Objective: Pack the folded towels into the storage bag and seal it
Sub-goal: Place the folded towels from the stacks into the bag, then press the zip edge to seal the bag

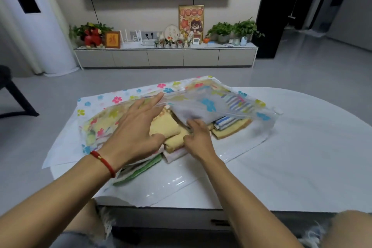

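Note:
A clear storage bag [213,104] printed with coloured flowers lies on the white table [302,147], its mouth facing me. Folded towels sit half inside it: yellow ones [165,127] in the middle, a blue-striped one [225,122] at the right, a green one [141,171] and a pink-white one [175,156] sticking out at the near edge. My left hand [134,129] lies flat with spread fingers on the bag's upper sheet, over the left stack. My right hand [198,137] reaches under the lifted flap, fingers curled on the yellow towels.
The bag's lower sheet [161,187] spreads to the table's near edge. Beyond the table lies grey floor and a low TV cabinet [165,58] with plants and ornaments. A dark chair leg [14,96] stands at the left. My knees show below.

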{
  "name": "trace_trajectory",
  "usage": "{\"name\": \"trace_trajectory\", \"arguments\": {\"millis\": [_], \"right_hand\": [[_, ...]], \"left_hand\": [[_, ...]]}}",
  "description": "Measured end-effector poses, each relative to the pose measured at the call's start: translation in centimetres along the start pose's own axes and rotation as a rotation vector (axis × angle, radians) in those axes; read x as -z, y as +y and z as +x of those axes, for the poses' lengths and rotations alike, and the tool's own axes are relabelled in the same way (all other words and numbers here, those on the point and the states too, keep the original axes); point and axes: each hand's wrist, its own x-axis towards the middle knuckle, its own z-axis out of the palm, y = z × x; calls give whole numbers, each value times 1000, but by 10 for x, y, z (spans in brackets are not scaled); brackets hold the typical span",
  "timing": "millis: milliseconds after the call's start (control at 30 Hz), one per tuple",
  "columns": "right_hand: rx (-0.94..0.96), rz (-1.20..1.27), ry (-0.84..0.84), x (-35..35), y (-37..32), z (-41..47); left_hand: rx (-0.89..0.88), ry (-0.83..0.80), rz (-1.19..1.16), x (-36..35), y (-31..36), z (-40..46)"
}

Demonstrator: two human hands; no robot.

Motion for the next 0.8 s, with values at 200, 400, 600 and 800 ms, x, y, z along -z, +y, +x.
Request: {"name": "trace_trajectory", "arguments": {"millis": [200,400,600,800], "right_hand": [[68,69,23,22,30,-20],[-115,-551,-31,69,129,-60],[-40,-782,-102,76,121,-91],[26,-1010,-167,57,70,-137]], "left_hand": [[-9,96,16,-43,-10,-21],[36,-19,-139,-123,-24,-42],[-61,-98,-132,-141,-71,-33],[39,-89,-214,-114,-91,-19]]}}
